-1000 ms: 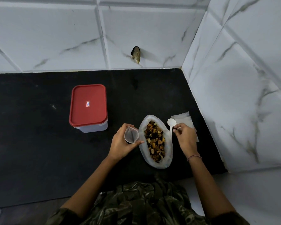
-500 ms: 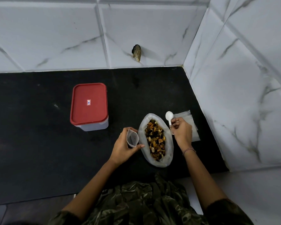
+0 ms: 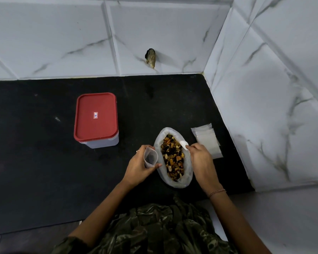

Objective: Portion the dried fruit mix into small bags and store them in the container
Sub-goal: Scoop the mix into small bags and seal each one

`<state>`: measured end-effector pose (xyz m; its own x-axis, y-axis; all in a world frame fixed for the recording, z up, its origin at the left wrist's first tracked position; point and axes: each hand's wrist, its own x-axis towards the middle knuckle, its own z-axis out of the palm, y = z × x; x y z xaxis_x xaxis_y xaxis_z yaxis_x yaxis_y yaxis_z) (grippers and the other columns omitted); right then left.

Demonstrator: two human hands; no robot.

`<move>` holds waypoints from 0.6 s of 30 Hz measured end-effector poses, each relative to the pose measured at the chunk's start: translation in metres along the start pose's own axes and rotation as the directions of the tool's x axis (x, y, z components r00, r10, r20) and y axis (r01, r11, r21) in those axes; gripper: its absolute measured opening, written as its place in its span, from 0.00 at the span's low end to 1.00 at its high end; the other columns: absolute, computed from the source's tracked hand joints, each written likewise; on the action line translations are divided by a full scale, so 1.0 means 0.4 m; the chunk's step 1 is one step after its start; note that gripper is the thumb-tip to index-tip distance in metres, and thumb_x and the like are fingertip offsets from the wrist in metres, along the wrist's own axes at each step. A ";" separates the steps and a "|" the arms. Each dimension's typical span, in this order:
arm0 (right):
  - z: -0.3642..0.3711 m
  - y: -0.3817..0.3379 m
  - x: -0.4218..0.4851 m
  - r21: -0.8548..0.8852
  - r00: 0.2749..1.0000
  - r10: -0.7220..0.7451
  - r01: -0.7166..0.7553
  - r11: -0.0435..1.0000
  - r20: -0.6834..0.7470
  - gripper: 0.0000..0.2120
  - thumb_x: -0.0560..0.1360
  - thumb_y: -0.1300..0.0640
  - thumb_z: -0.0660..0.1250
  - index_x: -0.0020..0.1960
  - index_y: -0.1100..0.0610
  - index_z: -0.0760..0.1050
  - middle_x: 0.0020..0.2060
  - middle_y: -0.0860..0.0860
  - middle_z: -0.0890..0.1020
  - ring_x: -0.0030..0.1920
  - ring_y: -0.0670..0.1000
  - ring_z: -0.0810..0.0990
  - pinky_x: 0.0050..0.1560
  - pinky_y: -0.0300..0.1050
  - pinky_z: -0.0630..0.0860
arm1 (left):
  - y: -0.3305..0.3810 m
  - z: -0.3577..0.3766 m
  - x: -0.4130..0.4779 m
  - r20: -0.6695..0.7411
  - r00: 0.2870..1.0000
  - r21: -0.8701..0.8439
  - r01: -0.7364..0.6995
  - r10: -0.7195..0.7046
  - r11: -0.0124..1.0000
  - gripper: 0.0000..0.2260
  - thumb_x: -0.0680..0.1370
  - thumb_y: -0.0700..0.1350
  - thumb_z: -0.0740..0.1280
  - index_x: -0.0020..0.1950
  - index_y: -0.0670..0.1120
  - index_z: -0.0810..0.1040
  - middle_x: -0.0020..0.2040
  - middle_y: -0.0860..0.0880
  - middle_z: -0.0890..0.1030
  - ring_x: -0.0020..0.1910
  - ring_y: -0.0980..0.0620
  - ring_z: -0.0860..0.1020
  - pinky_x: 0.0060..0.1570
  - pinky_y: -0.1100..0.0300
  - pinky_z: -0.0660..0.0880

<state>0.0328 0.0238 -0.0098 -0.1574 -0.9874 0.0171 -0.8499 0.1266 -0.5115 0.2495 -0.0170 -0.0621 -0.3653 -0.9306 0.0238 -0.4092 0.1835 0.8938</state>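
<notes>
A large clear bag [image 3: 186,177] lies open on the black counter with the dried fruit mix [image 3: 173,158] showing inside. My left hand [image 3: 139,166] grips a small clear bag [image 3: 150,157] just left of it, mouth held open and upward. My right hand [image 3: 200,158] pinches the handle of a white plastic spoon [image 3: 184,144], whose bowl is over the right side of the mix. A stack of empty small bags [image 3: 208,142] lies to the right. The container [image 3: 95,120] with its red lid on stands at the left.
The black counter [image 3: 35,153] ends at white marble tile walls behind and to the right [image 3: 264,125]. A dark hole [image 3: 151,57] marks the back wall. The counter's front edge is close to my body.
My right hand has brought the spoon from beside the stack of small bags leftward, over the fruit mix. My left hand has kept the small bag open beside the large bag.
</notes>
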 end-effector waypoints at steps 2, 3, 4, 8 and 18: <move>0.005 -0.001 0.000 -0.083 0.999 -0.002 0.007 0.997 0.052 0.12 0.76 0.60 0.65 0.57 0.62 0.77 0.51 0.57 0.78 0.52 0.55 0.76 0.55 0.50 0.75 | -0.001 0.003 0.000 -0.005 1.000 0.008 0.001 -0.001 1.000 0.24 0.69 0.60 0.72 0.61 0.53 0.71 0.57 0.57 0.77 0.57 0.60 0.76 0.54 0.59 0.77; 0.007 -0.007 0.001 -0.097 0.998 -0.002 0.008 0.995 0.057 0.13 0.75 0.62 0.66 0.59 0.62 0.76 0.52 0.58 0.78 0.53 0.55 0.76 0.55 0.48 0.75 | -0.001 0.005 0.001 -0.006 1.000 0.004 0.001 -0.001 1.000 0.24 0.69 0.59 0.73 0.60 0.53 0.71 0.57 0.57 0.77 0.57 0.60 0.76 0.55 0.60 0.77; 0.005 -0.012 0.004 -0.108 0.999 0.002 0.004 0.994 0.053 0.14 0.75 0.64 0.65 0.61 0.62 0.76 0.52 0.57 0.77 0.53 0.55 0.76 0.55 0.47 0.75 | -0.002 0.008 0.002 -0.004 1.000 -0.001 -0.003 0.003 1.000 0.23 0.70 0.58 0.73 0.60 0.53 0.71 0.57 0.57 0.77 0.57 0.60 0.76 0.55 0.60 0.76; -0.004 -0.032 0.024 -0.023 0.997 0.081 -0.081 0.996 0.003 0.14 0.78 0.64 0.60 0.62 0.60 0.76 0.53 0.54 0.77 0.51 0.49 0.77 0.55 0.39 0.75 | -0.003 0.018 0.008 0.012 1.000 -0.004 -0.012 0.012 1.000 0.22 0.70 0.54 0.74 0.61 0.52 0.72 0.57 0.56 0.76 0.57 0.60 0.75 0.56 0.61 0.76; 0.014 -0.066 0.053 -0.173 0.981 0.052 -0.019 0.985 0.187 0.18 0.78 0.57 0.61 0.68 0.54 0.69 0.61 0.52 0.72 0.59 0.47 0.72 0.58 0.36 0.68 | -0.007 0.028 0.009 0.022 1.000 -0.019 -0.009 0.010 1.000 0.25 0.70 0.53 0.76 0.62 0.49 0.72 0.58 0.55 0.76 0.59 0.58 0.75 0.58 0.60 0.75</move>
<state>0.0548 -0.0011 -0.0008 -0.1040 -0.9798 -0.1706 -0.9209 0.1596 -0.3557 0.2399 -0.0173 -0.0695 -0.3878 -0.9215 0.0225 -0.3896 0.1860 0.9020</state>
